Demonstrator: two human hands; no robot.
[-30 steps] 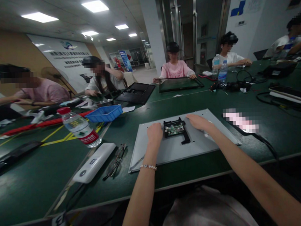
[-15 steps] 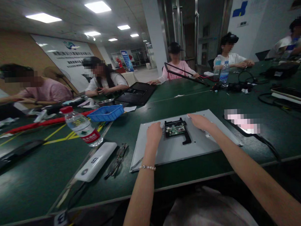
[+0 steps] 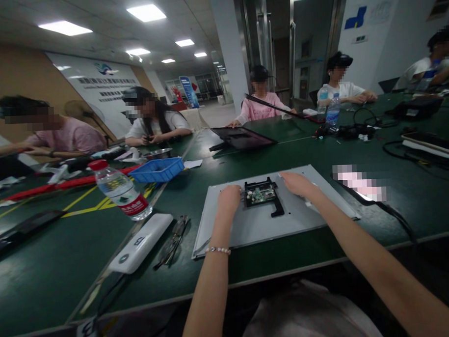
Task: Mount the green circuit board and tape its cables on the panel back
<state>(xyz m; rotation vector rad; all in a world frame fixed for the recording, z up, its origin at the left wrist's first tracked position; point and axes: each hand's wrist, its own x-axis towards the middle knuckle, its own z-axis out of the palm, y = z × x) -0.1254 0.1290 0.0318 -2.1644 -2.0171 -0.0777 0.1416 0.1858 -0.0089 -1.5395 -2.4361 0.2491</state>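
A flat grey display panel point(image 3: 256, 228) lies back side up on the green table in front of me. At its middle sits a black bracket point(image 3: 279, 204) framing a green circuit board point(image 3: 261, 193). My left hand point(image 3: 230, 199) is closed over the panel just left of the bracket, and whatever its fingers hold is hidden. On the bracket's right, near the panel's far edge, my right hand point(image 3: 297, 183) is closed with its fingertips pressed together. Anything between those fingertips is too small to make out.
Left of the panel are glasses point(image 3: 172, 243), a white power bank point(image 3: 141, 244), a water bottle point(image 3: 122, 191) and a blue tray point(image 3: 158, 170). A phone point(image 3: 357, 186) with a cable lies right. Across the table a person handles a dark screen housing point(image 3: 243, 138); other people sit around.
My hands and the panel hold nearly the same place. Across the table, the person has lifted and swung the dark housing rightward, and the thin black frame has tipped lower.
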